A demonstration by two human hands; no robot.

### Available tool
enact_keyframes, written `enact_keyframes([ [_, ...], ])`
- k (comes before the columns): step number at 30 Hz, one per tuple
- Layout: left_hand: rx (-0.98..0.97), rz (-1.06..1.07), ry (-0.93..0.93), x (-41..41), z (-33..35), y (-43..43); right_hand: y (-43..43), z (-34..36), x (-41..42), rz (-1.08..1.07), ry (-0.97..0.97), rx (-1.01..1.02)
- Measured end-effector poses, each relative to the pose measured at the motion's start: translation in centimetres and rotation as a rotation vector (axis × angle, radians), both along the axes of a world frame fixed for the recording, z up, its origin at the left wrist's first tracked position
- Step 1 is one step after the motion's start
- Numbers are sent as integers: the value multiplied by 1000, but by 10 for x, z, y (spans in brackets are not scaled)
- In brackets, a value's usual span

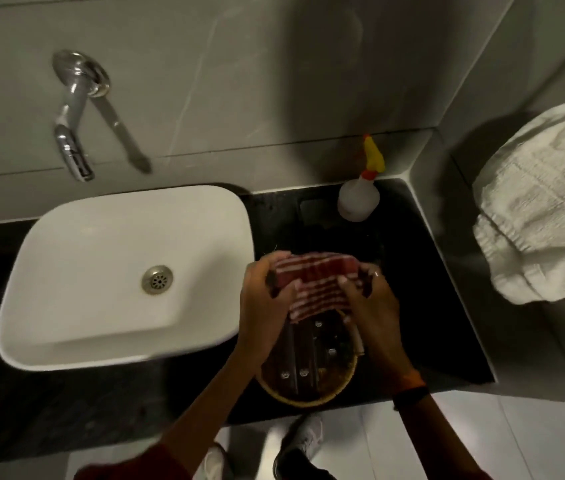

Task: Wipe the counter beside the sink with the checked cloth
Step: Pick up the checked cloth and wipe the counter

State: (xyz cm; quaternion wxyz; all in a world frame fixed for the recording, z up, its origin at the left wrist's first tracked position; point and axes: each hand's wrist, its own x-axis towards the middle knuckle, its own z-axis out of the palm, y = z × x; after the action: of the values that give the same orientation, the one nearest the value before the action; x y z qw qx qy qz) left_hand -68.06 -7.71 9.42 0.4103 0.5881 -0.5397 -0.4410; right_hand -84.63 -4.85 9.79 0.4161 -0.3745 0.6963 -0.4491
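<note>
Checked cloth (315, 285) in red and white, bunched, at the centre of the frame, held up between both hands above the black counter (423, 271) and above a round basket

Left hand (267, 296) on the left end of the cloth, fingers closed around its edge; right hand (367, 296) on the right end, fingers also closed on the fabric, thumb on top

Basket (309, 368) with a yellow woven rim just below the cloth in the frame, lower centre, near the front edge of the counter; dark contents with small metal parts inside, too dim to identify

White sink (101, 282), a rounded square bowl, at the left of the frame, standing on the counter, with a metal drain (157, 279) near its middle; left hand just beside its right rim

Chrome tap (73, 116) on the grey wall, upper left of the frame, above the sink

Spray bottle (357, 199), white body with yellow and orange nozzle, upright at the back of the counter, upper centre-right, well apart from the hands

White towel (544, 209) hanging at the right edge of the frame

Dark band on the right wrist (411, 396); white shoes (303, 438) on the pale floor at the bottom
</note>
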Motion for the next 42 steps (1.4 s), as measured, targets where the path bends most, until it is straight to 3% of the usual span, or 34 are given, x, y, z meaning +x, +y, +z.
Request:
enact_keyframes([
  [4, -87, 4, 2, 76, 0, 61, 46, -6, 61, 128, 216, 72],
  [7, 33, -51, -15, 147, -7, 98, 73, -9, 122, 209, 274, 141],
  [10, 228, -143, 57, 229, -12, 128, 100, -12, 184, 263, 162, 126],
  [13, 286, -330, 102, 313, -25, 154, 120, -18, 247, 336, -48, 155],
  [15, 249, -348, 37, 365, -34, 167, 126, -24, 292, 428, -92, 234],
  [17, 188, -216, 12, 412, -39, 175, 130, -26, 337, 573, -67, 300],
  [21, 205, 0, -68, 494, -41, 180, 126, -23, 429, 701, 271, 169],
  [25, 156, 14, -474, 562, -37, 179, 118, -13, 497, 667, 361, 63],
  [27, 109, -29, -413, 583, -31, 170, 111, -10, 513, 571, 167, 125],
  [29, 220, -86, -230, 596, -24, 159, 103, -8, 529, 509, 1, 167],
  [31, 294, -64, -93, 602, -29, 142, 90, -8, 545, 479, -8, 158],
  [33, 271, -8, -111, 604, -44, 120, 72, -16, 560, 433, 56, 139],
  [37, 270, 83, -85, 605, -79, 76, 44, -49, 590, 257, 416, 74],
  [40, 181, 79, -417, 621, -107, 63, 43, -75, 617, 247, 696, 105],
  [42, 53, 19, -717, 637, -128, 62, 46, -99, 633, 415, 781, 121],
])
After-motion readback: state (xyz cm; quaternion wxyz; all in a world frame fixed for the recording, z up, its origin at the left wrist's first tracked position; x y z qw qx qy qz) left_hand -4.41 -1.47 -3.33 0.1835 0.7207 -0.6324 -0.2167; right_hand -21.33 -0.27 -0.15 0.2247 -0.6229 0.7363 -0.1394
